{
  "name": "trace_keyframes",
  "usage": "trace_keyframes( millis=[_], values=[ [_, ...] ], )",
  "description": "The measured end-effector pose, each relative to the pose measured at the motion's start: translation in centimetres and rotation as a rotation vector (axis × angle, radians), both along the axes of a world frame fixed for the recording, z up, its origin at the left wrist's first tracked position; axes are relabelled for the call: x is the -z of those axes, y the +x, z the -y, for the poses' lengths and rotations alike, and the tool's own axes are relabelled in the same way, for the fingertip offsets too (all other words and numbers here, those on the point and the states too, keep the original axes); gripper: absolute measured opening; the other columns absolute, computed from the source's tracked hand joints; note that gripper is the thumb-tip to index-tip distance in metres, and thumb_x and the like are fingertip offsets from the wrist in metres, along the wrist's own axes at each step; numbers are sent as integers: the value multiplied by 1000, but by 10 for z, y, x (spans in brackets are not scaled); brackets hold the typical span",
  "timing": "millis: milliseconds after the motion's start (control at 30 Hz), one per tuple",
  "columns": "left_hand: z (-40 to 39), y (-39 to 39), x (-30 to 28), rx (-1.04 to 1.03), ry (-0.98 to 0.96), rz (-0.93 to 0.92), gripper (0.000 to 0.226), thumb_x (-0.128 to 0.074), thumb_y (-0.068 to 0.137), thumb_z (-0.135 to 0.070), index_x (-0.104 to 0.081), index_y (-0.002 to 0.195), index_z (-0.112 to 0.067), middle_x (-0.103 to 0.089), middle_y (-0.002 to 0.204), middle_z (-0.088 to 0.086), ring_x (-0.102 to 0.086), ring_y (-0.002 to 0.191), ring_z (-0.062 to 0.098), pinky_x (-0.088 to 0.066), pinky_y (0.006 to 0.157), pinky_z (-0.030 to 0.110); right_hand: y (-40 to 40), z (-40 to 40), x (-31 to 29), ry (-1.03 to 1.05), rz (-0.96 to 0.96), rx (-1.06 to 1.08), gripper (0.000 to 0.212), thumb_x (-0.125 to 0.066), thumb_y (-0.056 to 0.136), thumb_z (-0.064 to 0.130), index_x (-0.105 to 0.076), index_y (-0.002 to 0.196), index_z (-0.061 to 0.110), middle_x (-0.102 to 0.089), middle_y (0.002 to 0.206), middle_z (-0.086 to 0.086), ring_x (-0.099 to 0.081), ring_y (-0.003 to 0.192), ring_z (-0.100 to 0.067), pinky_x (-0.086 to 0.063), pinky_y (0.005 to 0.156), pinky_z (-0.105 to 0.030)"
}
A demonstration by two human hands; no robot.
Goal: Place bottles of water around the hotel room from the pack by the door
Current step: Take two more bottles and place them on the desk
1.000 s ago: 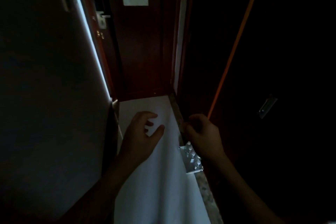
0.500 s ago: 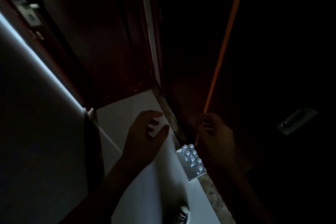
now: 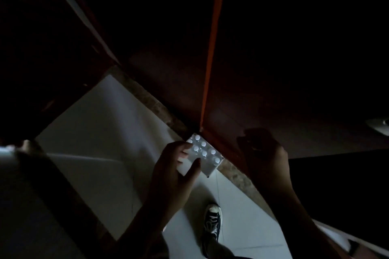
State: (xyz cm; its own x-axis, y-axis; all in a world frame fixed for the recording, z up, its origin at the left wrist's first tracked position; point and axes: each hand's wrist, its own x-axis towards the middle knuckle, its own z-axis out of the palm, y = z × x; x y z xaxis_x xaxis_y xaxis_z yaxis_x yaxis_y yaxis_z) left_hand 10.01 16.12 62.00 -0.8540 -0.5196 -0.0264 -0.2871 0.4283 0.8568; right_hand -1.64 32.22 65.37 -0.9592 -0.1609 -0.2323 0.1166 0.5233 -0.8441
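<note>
The room was very dark. The pack of water bottles (image 3: 205, 154) sat on the pale floor (image 3: 94, 132), tight against the stone strip (image 3: 160, 109) at the foot of the dark wooden door (image 3: 273, 101). I could see its little white caps in rows. A second before, both hands were up in the air, away from the pack, and the person was looking at the door. Now the person had bent down and looked at the floor. The left hand (image 3: 174, 171) had dropped until it was over the near side of the pack. Its fingers were spread a bit, with the thumb (image 3: 192, 167) on one side and the fingertips (image 3: 183, 152) by the caps. It looked like it was just starting to take hold, but it was too dark to tell if it was really touching a bottle. The right hand (image 3: 266, 157) was beside the pack, in front of the door, with the fingers curled in. I could not tell if it held anything. A black shoe (image 3: 212, 219) stood on the floor near the pack. I think this meant the first bottle was about to be pulled out, so no bottle had been put anywhere yet.
</note>
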Motion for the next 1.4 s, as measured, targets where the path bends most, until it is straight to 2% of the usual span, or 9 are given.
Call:
trace_keyframes(
  millis=[167, 267, 433, 600, 767, 967, 1167, 1233, 1400],
  values=[
    [20, -29, 75, 221, -67, 72, 32, -63, 82, -36, -63, 110, -21, -63, 106, -12, -63, 92, 3, -53, 74, 25, 4, 8, 59, 138, 6, 90, 16, -75, 80, 24, -72, 93, 16, -59, 71, 31, -58, 70, 25, -39, 57, 2],
    [32, -39, 120, 346, -133, 131, 36, -62, 83, -38, -64, 112, -18, -64, 109, -8, -64, 98, 10, -55, 78, 32, 5, 16, 97, 118, 65, 178, 20, -80, 76, 25, -67, 92, 26, -66, 79, 24, -61, 74, 18, -43, 60, 0],
    [43, -48, 215, 433, -165, 276, 43, -55, 79, -50, -61, 114, -24, -63, 108, -13, -63, 94, 3, -54, 75, 22, 12, 21, 188, 70, 177, 264, 30, -83, 75, 25, -61, 89, 41, -71, 84, 15, -65, 79, 9, -48, 63, -14],
    [44, -61, 361, 409, -160, 421, 40, -72, 75, -37, -63, 111, -24, -65, 105, -15, -59, 75, -2, -37, 63, 5, 14, 9, 329, 126, 281, 297, 30, -82, 75, 26, -63, 96, 35, -70, 90, 16, -67, 78, 0, -45, 58, -12],
    [25, -75, 534, 402, -196, 484, 52, -80, 73, -30, -61, 120, -19, -68, 118, -6, -71, 95, 18, -53, 76, 29, 12, -3, 497, 221, 352, 257, 38, -81, 76, 28, -56, 105, 32, -63, 101, 12, -64, 92, -11, -47, 65, -20],
    [0, -85, 680, 411, -134, 376, 75, -79, 74, -25, -43, 141, -24, -55, 137, -7, -65, 110, 18, -57, 84, 37, 5, -7, 680, 290, 307, 233, 75, -81, 73, 25, -45, 140, 24, -56, 136, 5, -48, 127, -20, -41, 100, -32],
    [-6, -86, 746, 320, -164, 294, 70, -75, 80, -31, -42, 142, -22, -56, 138, -6, -62, 115, 13, -51, 92, 28, 5, 10, 777, 192, 214, 315, 66, -82, 66, 15, -54, 125, 28, -67, 111, 10, -63, 104, -23, -48, 83, -31],
    [-5, -90, 756, 326, -203, 294, 68, -76, 78, -35, -47, 138, -20, -60, 133, -4, -60, 114, 12, -43, 90, 17, 2, 13, 789, 198, 199, 331, 59, -82, 67, 22, -55, 119, 28, -70, 107, 6, -64, 100, -25, -47, 79, -32],
    [-9, -97, 750, 360, -229, 319, 56, -78, 70, -45, -58, 119, -25, -71, 108, -8, -68, 98, 16, -44, 76, 19, -3, 13, 777, 197, 179, 315, 56, -87, 66, 33, -58, 114, 29, -72, 100, 7, -66, 95, -23, -45, 73, -30]
  ],
)
